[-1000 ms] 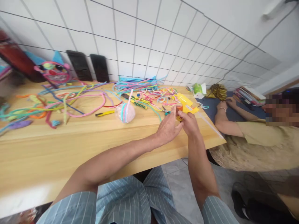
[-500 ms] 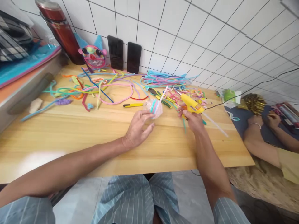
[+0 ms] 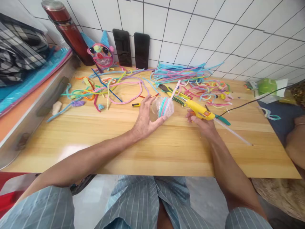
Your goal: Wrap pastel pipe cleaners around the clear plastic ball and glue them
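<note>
My left hand [image 3: 147, 119] has its thumb and fingers around a clear, rounded plastic piece [image 3: 170, 109]. Blue, pink and teal pipe cleaners band the plastic side by side, and a pale pink pipe cleaner end [image 3: 175, 89] sticks up from it. In my right hand [image 3: 202, 124] is a yellow hot glue gun [image 3: 200, 110], its nozzle pointing left toward the plastic piece but apart from it. A clear glue stick [image 3: 234, 132] juts from the gun's back. The fingers on the gun's handle are partly hidden.
Behind my hands lie pipe cleaners [image 3: 181, 73], pliers [image 3: 165, 89] and a yellow cutter [image 3: 136, 104]. A pipe-cleaner figure [image 3: 102, 57], two phones [image 3: 141, 51] and a red flask [image 3: 69, 35] stand along the wall. The glue gun's cord [image 3: 252, 100] runs right, toward another person's arm [image 3: 296, 143].
My left hand has opened wider around the plastic piece, its thumb now along the lower side. The glue gun stays in my right hand. The whole view has shifted.
</note>
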`<state>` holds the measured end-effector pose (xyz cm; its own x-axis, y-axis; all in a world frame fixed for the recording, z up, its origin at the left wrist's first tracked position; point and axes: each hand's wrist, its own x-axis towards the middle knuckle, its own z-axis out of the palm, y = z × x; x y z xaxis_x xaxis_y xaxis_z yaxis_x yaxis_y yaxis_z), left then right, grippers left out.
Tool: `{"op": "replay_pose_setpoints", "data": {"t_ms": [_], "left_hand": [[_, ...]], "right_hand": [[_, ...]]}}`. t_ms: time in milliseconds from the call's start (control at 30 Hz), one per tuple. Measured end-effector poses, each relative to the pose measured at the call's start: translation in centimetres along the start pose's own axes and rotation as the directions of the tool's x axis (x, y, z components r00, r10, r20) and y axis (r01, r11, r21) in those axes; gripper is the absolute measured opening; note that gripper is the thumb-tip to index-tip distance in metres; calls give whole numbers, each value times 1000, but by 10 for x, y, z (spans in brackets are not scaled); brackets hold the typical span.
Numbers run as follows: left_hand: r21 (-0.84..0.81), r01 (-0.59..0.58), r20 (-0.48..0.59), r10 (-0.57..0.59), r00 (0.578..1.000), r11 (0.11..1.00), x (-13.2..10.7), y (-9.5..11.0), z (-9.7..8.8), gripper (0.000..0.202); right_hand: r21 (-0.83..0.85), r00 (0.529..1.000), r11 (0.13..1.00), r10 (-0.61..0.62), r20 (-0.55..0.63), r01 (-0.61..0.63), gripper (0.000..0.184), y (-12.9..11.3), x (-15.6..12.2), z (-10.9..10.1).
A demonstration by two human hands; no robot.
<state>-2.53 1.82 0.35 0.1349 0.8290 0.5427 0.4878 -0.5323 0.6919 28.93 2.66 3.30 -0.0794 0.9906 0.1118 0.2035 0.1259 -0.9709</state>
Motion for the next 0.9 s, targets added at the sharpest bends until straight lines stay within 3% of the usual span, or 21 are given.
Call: {"op": "replay_pose_setpoints", "data": {"t_ms": [233, 367, 467, 567, 667, 900], "left_hand": [[-77, 68, 143, -56, 988, 995, 36, -11, 13, 82], [-106, 58, 105, -47, 993, 993, 28, -10, 15, 70], [-96, 9, 84, -1, 996, 995, 15, -10, 10, 66], [-88, -17, 58, 22, 998, 996, 7, -11, 7, 63], [-91, -40, 43, 44, 998, 995, 4, -11, 8, 62], [-81, -93, 75, 100, 992, 992, 4, -5, 11, 65]], "right_hand": [[-16, 999, 999, -31, 33, 31, 35, -24, 3, -5], [-167, 998, 984, -55, 34, 60, 32, -25, 6, -22], [-245, 992, 965, -69, 103, 93, 31, -19, 3, -35], [-195, 984, 980, -6, 176, 41, 30, -9, -4, -45], [-84, 983, 996, 49, 175, -35, 29, 0, -10, -52], [64, 959, 995, 50, 279, -71, 46, -3, -6, -54]]}}
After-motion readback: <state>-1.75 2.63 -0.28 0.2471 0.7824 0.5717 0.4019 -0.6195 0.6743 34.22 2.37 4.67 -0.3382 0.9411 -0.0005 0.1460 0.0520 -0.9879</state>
